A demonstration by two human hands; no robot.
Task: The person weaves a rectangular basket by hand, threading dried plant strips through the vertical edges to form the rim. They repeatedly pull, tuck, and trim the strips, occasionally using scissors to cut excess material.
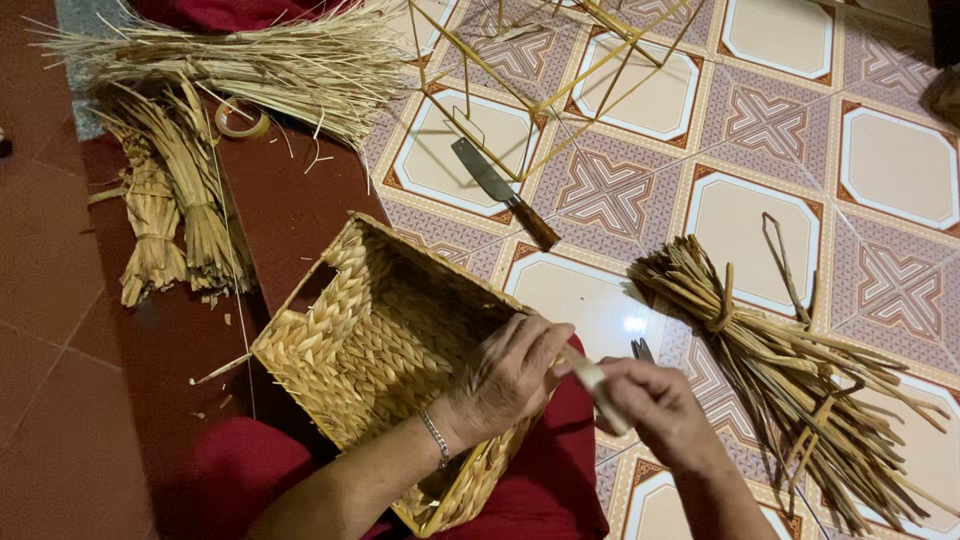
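Note:
A square woven straw basket (370,330) rests tilted on my lap, its opening facing up and left. My left hand (510,375) lies on the basket's near rim, fingers curled over the edge and pinching a pale flat strand (592,378). My right hand (660,410) grips the same strand just to the right, holding it taut between both hands. A thin bracelet circles my left wrist. Dark scissor tips (642,350) show just above my right hand on the tile.
A knife (500,190) lies on the patterned tiles under a yellow stick frame (540,70). A tied bundle of dried straw (790,370) lies at right. More straw bundles (180,200) and loose straw (250,60) sit at upper left, beside a tape roll (241,118).

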